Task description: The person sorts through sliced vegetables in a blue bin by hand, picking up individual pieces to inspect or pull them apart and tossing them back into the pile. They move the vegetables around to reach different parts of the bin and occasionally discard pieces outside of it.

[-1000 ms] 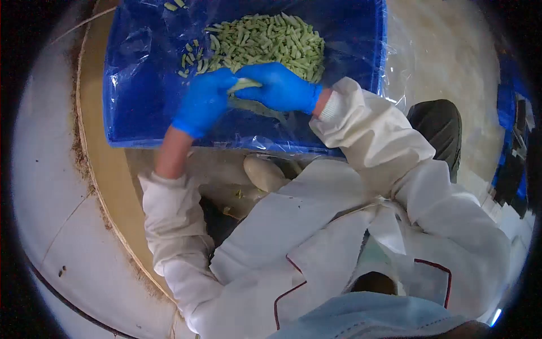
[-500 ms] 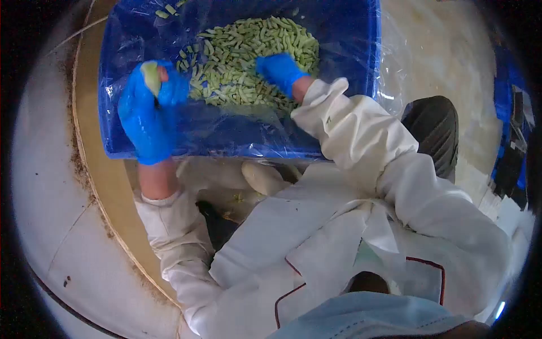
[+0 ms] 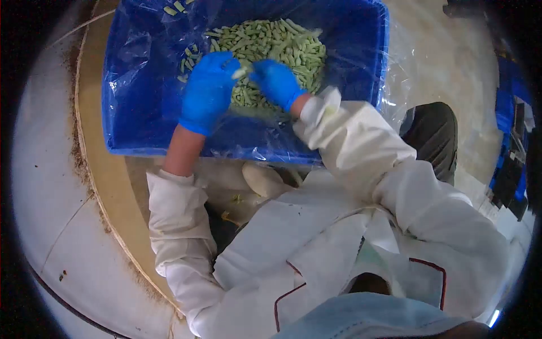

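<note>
Some open room between left hand [image 3: 208, 96] and bin's [image 3: 132, 125] left edge.

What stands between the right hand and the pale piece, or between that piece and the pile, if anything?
Nothing visible stands between the right hand and the pale piece at the left hand, nor between that piece and the pile below.

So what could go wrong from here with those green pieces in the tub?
The pale green piece between the left hand and right hand could slip and drop onto the pile of cut pieces below. The loose right sleeve reaches over the edge of the blue tub and might brush its contents. The wrinkled clear liner might snag or shift.
</note>
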The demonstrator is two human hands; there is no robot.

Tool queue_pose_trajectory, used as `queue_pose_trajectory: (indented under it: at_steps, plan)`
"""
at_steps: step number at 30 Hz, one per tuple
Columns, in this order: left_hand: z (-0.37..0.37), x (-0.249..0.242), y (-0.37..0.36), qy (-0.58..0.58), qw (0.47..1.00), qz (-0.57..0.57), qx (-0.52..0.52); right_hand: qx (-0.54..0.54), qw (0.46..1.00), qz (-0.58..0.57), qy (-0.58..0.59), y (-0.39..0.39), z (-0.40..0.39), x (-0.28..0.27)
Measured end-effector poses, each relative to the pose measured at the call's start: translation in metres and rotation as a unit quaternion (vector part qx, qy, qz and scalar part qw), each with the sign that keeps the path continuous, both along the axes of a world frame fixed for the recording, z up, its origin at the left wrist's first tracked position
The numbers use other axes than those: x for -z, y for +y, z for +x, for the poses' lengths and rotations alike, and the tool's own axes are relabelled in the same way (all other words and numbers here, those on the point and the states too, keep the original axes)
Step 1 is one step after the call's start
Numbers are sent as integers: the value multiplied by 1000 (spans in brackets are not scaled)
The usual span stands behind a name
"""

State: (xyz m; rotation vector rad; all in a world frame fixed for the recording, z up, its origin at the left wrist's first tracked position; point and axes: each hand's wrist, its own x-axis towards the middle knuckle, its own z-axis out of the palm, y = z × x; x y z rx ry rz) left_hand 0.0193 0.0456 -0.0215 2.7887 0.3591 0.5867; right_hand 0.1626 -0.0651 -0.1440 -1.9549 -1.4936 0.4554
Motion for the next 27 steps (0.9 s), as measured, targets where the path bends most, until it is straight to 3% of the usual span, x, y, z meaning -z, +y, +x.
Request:
queue_pose_trajectory:
  at_steps: [2,5,6,8,9,11,14,17,18,19,21,24,27]
  plan:
    - [2,21,-4,64,994,84,18,-54,998,29,4,1,-20,-41]
    - [-16,5,-18,250,961,-61,-102,-101,988,116,-28,6,-19,-68]
    - [-20,-1,-19,172,959,-205,-96,-120,984,104,78,6,-16,-78]
    - [-30,-13,-20,4,877,-474,-80,-155,943,74,285,-2,-16,-104]
    - [-37,-20,-20,-33,844,-525,-100,-132,904,25,406,-3,-19,-115]
    - [-49,-32,-21,-102,767,-619,-135,-74,775,-71,623,-8,-25,-132]
    - [-47,-35,-10,-317,626,-700,-131,-131,927,-14,350,-6,-15,-83]
    - [-52,-30,16,-345,620,-662,-241,-178,982,40,42,10,10,-21]
    - [-52,-32,16,-305,658,-635,-265,-126,986,-56,-90,21,29,-13]
    - [-52,-34,13,-262,694,-605,-289,-70,962,-148,-218,28,50,-5]
    - [-49,-34,8,-198,745,-559,-305,-47,926,-125,-353,36,80,16]
    - [-46,-31,2,-137,797,-510,-294,-92,944,5,-316,34,100,35]
    - [-44,-15,1,-109,826,-483,-270,-47,978,-78,-185,33,90,31]
